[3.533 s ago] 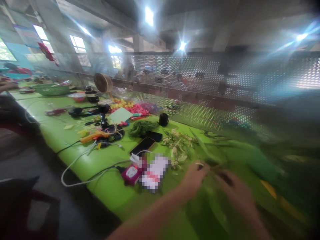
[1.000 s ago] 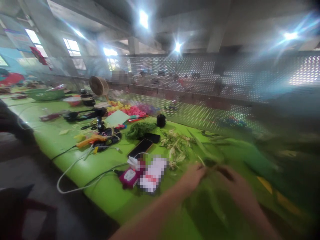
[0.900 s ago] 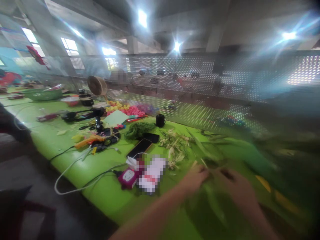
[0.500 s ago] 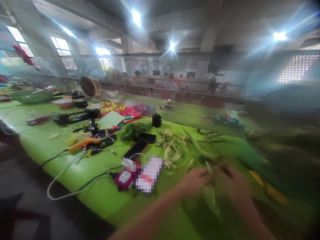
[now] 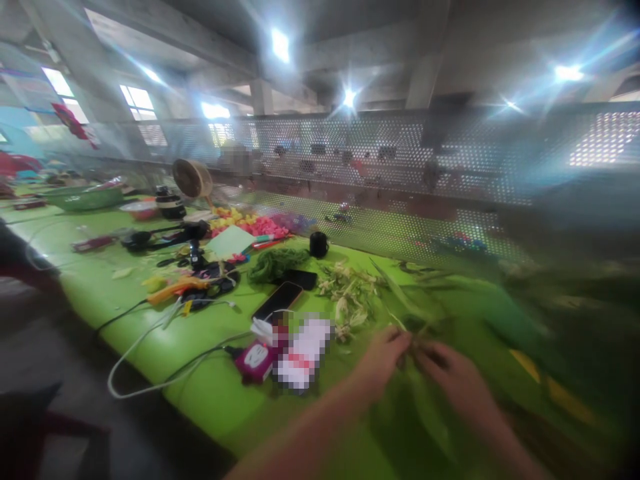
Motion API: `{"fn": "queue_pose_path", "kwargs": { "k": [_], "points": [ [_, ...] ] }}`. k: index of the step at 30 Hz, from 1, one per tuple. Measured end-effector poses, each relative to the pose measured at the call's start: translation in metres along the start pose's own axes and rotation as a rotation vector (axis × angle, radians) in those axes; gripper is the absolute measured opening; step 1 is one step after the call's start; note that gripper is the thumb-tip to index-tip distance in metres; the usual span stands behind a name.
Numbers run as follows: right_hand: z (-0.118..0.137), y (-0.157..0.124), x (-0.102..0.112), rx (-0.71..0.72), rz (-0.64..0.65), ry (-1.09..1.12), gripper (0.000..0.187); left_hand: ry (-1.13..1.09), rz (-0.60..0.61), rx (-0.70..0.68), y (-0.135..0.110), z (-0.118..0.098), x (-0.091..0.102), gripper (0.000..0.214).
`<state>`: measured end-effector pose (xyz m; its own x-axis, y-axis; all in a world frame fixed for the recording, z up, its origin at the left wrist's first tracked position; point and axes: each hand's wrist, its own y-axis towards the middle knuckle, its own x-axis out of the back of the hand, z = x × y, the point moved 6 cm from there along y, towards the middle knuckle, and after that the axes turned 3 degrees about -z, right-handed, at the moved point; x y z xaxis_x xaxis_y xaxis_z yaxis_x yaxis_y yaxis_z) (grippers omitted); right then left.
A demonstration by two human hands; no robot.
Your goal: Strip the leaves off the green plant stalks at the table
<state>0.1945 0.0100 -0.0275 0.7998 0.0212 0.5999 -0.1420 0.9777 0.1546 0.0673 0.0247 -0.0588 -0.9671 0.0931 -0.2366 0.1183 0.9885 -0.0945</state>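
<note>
Both forearms in from bottom edge, bare, angled inward. Left arm (image 5: pixel 310 423) runs long and diagonal; right arm (image 5: pixel 500 427) steeper, cut off low. Left hand (image 5: pixel 385 353) and right hand (image 5: pixel 445 363) nearly meet, fingers curled in pinch poses, fingertips close together. Right side's a bit blurred.

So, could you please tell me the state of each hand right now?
Left hand: fingers closed, apparently holding a thin pale strip.
Right hand: fingers curled in; blur hides what, if anything, it holds.
</note>
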Motion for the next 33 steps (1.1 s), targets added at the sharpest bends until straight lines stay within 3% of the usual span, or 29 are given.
{"fn": "queue_pose_path", "kwargs": {
  "k": [10,16,19,23,33],
  "points": [
    [-0.005,0.001,0.012,0.023,-0.094,-0.094,0.021,-0.326,-0.053,0.108,0.0,0.005,-0.001,0.037],
    [-0.004,-0.002,0.025,0.065,-0.316,-0.14,0.028,-0.363,-0.069,0.11,0.005,0.007,0.005,0.044],
    [0.004,-0.003,0.014,0.162,-0.273,-0.166,0.028,-0.352,-0.082,0.087,0.004,0.007,0.004,0.042],
    [0.005,-0.003,0.0,0.13,-0.181,-0.128,0.031,-0.344,-0.073,0.066,0.002,0.007,0.001,0.04],
    [0.006,-0.002,0.0,0.215,-0.121,-0.192,0.019,-0.173,-0.03,-0.032,0.009,0.006,0.007,0.029]
  ]
}}
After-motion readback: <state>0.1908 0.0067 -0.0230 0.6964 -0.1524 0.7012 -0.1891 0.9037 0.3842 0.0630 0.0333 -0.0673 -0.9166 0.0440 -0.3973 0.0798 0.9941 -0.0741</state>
